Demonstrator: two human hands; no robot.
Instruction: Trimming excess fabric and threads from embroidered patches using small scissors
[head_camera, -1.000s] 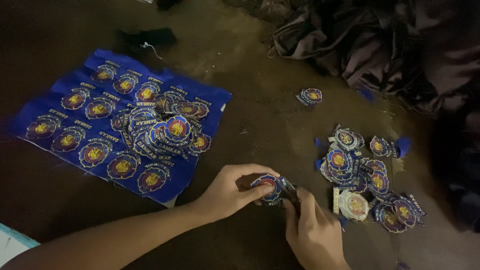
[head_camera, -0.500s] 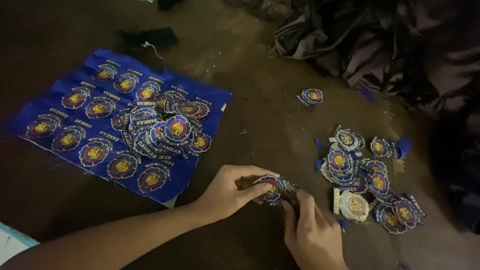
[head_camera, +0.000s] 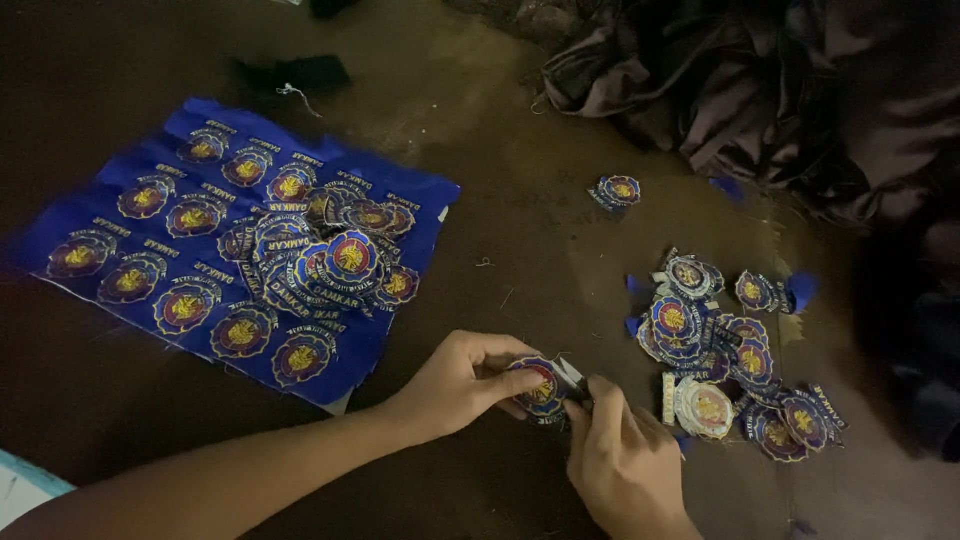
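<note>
The left hand pinches a round badge low over the brown surface; the right hand touches its edge, grip closed on a small tool, too dark to identify. Cut badges lie right, blue sheet left, dark cloth behind.

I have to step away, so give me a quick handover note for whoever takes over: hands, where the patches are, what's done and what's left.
Left hand: pinches one round embroidered patch by its edge.
Right hand: works a small blade-like tool at that patch's rim; the tool is too small to identify.
Blue fabric sheet, at left: many patches still attached in rows, with a loose heap on top.
Cut-out pile, at right: separated patches with blue scraps. One lone patch lies farther up.
Done: the pile at right appears trimmed.
Left: the held patch, the heap and the sheet.
</note>
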